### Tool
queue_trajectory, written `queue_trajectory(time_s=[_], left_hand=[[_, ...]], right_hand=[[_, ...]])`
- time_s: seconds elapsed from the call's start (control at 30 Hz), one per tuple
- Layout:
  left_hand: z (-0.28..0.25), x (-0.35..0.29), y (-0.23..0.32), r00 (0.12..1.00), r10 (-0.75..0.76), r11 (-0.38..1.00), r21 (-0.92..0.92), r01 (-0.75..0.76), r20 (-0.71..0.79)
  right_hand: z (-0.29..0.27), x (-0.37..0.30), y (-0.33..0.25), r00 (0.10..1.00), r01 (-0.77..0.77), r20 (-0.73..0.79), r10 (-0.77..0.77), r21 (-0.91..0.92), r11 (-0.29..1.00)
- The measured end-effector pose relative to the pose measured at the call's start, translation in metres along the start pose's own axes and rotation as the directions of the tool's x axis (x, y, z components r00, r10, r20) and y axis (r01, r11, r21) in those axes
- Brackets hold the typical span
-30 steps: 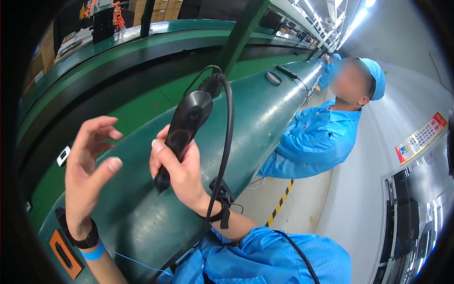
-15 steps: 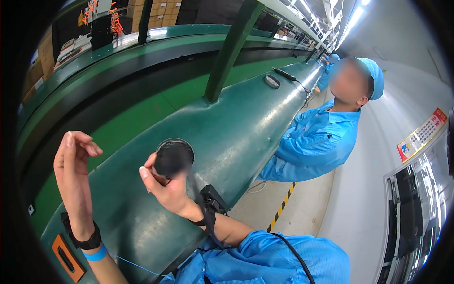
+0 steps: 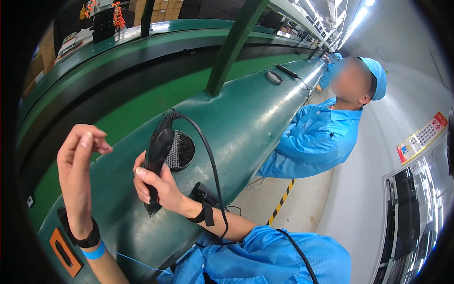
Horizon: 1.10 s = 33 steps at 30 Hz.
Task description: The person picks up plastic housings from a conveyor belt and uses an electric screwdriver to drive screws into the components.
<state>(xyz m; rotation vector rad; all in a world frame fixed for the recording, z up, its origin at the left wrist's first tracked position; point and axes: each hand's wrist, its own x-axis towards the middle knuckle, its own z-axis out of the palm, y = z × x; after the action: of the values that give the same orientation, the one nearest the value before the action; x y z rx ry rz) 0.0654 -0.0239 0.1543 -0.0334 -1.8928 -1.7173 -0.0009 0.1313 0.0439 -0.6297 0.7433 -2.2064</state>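
Note:
My right hand (image 3: 158, 182) is wrapped round a black corded electric screwdriver (image 3: 160, 146). It is tilted, with its tip low and toward me and its coiled cable end up and away. Just behind it on the green bench (image 3: 236, 128) stands a round dish (image 3: 182, 150) with a perforated grid and many tiny black pieces, probably screws, partly hidden by the screwdriver. My left hand (image 3: 82, 149) is raised over the bench's left side, its fingers loosely bent and no object visible in them. Near its wrist an orange block (image 3: 65, 252) with a dark slot lies on the bench.
A co-worker in blue (image 3: 321, 137) sits at the bench's right side. Farther along lie another round dish (image 3: 274, 77) and a corded tool (image 3: 287, 71). A green post (image 3: 231, 52) rises from the far edge. A black device (image 3: 204, 193) sits by my right wrist.
The screwdriver, earlier blurred and end-on over the dish, is now swung into side view, its tip toward me; more of the dish shows. My left hand has shifted slightly right and up.

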Motion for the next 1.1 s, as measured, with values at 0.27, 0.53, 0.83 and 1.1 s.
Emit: queue_trajectory(time_s=[0.27, 0.53, 0.83, 1.1], left_hand=[[0.002, -0.003, 0.001, 0.989, -0.067, 0.996, 0.068, 0.058, 0.135], [0.007, -0.006, 0.010, 0.981, -0.074, 0.995, 0.077, 0.061, 0.181], [0.050, -0.028, -0.001, 0.745, -0.119, 0.883, 0.412, -0.222, 0.656], [0.086, -0.048, -0.022, 0.333, -0.237, 0.968, 0.252, -0.003, 0.913]], right_hand=[[-0.002, 0.004, 0.006, 0.945, -0.267, -0.217, 0.245, -0.076, 0.961], [-0.005, 0.008, 0.011, 0.934, -0.311, -0.195, 0.299, -0.030, 0.950], [-0.049, -0.002, 0.043, 0.996, 0.027, 0.084, -0.019, -0.104, 0.994], [-0.014, 0.023, 0.014, 0.936, -0.303, -0.175, 0.305, 0.041, 0.952]])
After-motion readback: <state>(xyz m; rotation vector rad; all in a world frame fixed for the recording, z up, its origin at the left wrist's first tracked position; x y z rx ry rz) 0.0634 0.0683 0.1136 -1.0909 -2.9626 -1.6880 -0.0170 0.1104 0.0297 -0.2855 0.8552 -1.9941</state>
